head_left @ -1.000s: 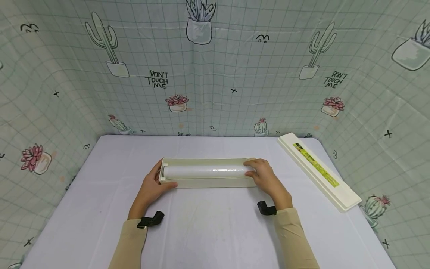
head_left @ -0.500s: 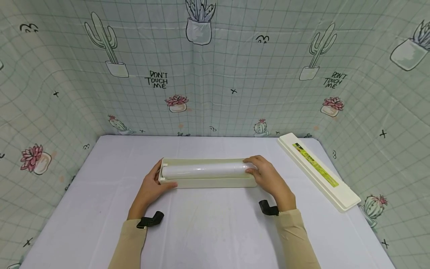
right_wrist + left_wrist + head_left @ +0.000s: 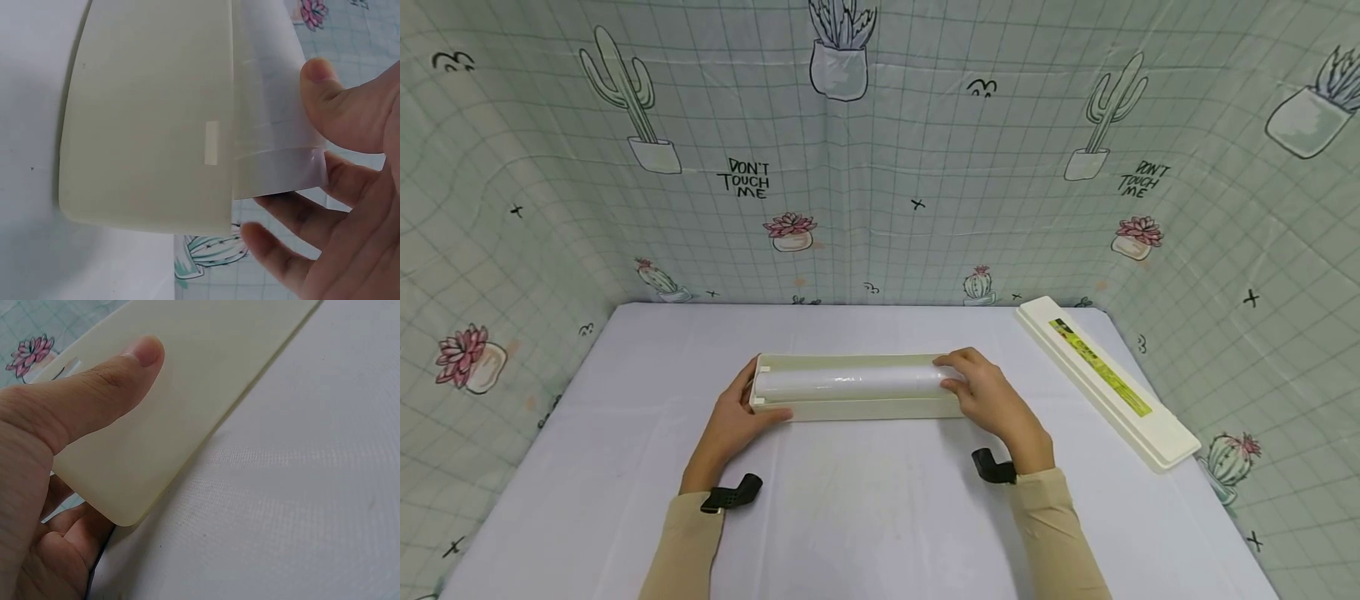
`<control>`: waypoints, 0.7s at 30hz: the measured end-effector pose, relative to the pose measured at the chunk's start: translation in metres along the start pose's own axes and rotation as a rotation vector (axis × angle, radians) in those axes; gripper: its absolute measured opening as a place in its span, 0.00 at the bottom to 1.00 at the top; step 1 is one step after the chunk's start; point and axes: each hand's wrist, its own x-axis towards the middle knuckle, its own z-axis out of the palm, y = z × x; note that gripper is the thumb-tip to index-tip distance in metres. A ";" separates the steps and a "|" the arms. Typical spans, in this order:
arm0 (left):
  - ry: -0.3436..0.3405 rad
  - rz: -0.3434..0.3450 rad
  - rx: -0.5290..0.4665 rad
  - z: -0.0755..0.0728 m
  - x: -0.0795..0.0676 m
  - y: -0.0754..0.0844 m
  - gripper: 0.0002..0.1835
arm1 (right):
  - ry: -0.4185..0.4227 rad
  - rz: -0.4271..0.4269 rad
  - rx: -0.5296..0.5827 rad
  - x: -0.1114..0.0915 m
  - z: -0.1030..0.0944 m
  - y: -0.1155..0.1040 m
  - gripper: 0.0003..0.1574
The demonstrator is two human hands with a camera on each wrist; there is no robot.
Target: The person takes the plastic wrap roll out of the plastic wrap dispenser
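A long cream plastic box lies crosswise on the table, its top uncovered. Inside it is a shiny white roll of cling film, its right end raised above the rim in the right wrist view. My left hand grips the box's left end, the thumb along the front wall and the other fingers round the end. My right hand holds the roll's right end, thumb on its near side and fingers behind and beneath it. The roll's far right end is partly hidden by this hand in the head view.
A long cream lid with a yellow label lies slantwise at the table's right side. The table is covered in white cloth. Behind and at both sides hangs a printed cactus curtain.
The right hand has lifted the roll's right end slightly, and the roll has slid a little left within the box. The left hand keeps its grip. The view has shifted slightly.
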 end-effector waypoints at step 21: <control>-0.004 0.008 0.007 0.001 -0.001 0.001 0.63 | -0.133 0.138 0.024 0.001 0.000 -0.008 0.39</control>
